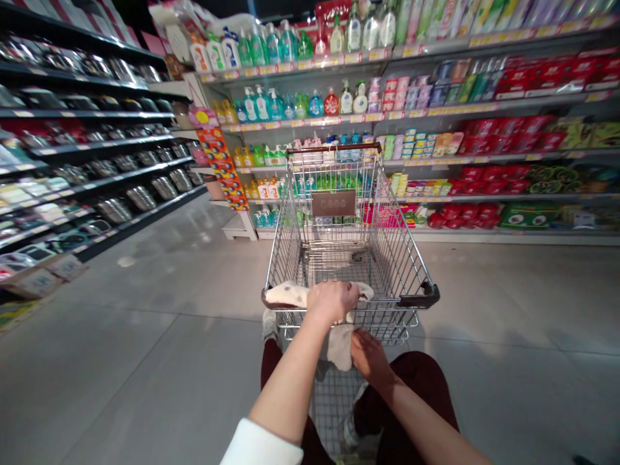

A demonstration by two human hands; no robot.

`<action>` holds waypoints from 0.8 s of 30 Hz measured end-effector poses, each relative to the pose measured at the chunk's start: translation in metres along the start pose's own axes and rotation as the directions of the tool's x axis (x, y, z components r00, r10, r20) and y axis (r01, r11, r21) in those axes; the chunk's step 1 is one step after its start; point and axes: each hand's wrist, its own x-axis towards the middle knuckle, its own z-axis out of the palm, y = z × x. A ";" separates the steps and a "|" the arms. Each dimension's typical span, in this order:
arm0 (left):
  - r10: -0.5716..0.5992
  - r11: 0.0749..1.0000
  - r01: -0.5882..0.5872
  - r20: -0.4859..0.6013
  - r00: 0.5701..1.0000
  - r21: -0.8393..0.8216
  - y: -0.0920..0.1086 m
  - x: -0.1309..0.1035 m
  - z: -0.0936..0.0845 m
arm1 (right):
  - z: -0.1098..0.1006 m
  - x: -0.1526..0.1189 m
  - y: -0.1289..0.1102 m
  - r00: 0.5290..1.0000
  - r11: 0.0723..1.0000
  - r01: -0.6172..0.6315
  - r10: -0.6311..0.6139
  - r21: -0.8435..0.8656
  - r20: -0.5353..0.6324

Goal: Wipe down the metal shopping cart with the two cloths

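Observation:
A wire shopping cart (416,258) stands before me, its dark-ended push handle (419,301) nearest to my body. A cream cloth with grey spots (285,294) lies along the left part of the handle. My left hand (333,301) is closed over the cloth and the bar beneath it. Below the bar, a greyish part of the cloth hangs down. My right hand (371,355) pinches the edge of this hanging part, with its fingertips partly hidden. The cart's basket shows bare wire, and a brown sign (334,203) is fixed at its far end.
Shelves with pump bottles (285,45) and red packages (513,139) run across the back. Metal pots (116,208) fill shelves on the left, with cardboard boxes (41,279) at their foot. Grey tiled floor (145,361) surrounds the cart. My legs are close behind it.

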 end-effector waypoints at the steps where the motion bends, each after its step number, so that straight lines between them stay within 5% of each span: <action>1: -0.002 1.000 0.002 -0.002 1.000 0.001 0.000 0.001 0.001 | 0.006 -0.004 0.000 1.000 1.000 -0.001 0.002 -0.030 0.023; 6: 0.019 1.000 -0.018 -0.026 0.999 0.015 -0.004 0.004 0.004 | 0.016 -0.010 -0.007 0.999 1.000 -0.008 0.009 -0.017 0.041; 14: 0.050 0.998 -0.049 -0.019 0.999 0.047 -0.004 0.002 0.002 | -0.024 -0.011 0.016 0.999 0.994 -0.033 0.030 -0.100 -0.037; 21: 0.025 0.999 -0.024 -0.014 1.000 0.042 -0.002 0.002 0.002 | 0.016 -0.059 0.036 0.989 0.968 -0.138 0.122 -0.208 -0.084; 24: 0.031 0.999 -0.029 -0.031 0.999 0.045 -0.003 0.003 0.004 | 0.008 -0.054 0.036 0.988 0.968 -0.152 0.140 -0.199 -0.070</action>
